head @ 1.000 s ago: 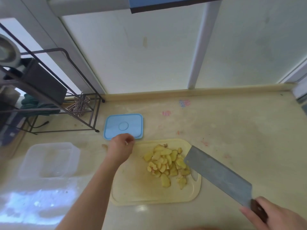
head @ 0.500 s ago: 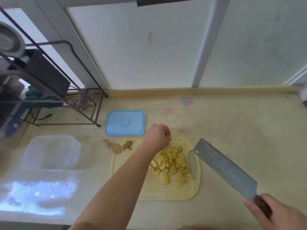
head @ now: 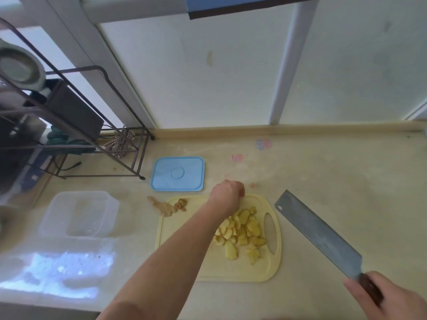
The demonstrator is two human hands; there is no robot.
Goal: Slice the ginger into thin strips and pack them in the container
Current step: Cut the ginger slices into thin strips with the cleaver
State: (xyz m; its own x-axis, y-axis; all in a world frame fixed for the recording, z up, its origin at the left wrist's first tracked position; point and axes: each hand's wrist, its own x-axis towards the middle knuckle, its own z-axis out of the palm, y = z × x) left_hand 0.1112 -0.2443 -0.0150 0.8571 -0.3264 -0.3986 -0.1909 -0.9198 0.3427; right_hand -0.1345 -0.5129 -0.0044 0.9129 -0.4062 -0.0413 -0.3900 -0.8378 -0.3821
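Yellow ginger slices (head: pixel 240 229) lie heaped on the right half of a pale plastic cutting board (head: pixel 191 262), which sits flat on the beige desk (head: pixel 335 192). The person's left hand (head: pixel 227 195) reaches across to the board's far edge, knuckles up and fingers curled under; I cannot tell whether it pinches anything. An unpeeled ginger piece (head: pixel 167 206) with some peelings rests at the board's far-left corner, partly on the desk. The right hand (head: pixel 383 299) grips the dark handle of a cleaver (head: pixel 318 234), whose broad grey blade is held off to the right of the board, pointing away toward the far side and clear of the slices. A clear plastic container (head: pixel 78 213) stands open on the desk well to the left of the board. Its blue lid (head: pixel 178 174) lies flat just beyond the board's far-left edge. A dark wire rack (head: pixel 97 135) stands at the far left, against the wall.
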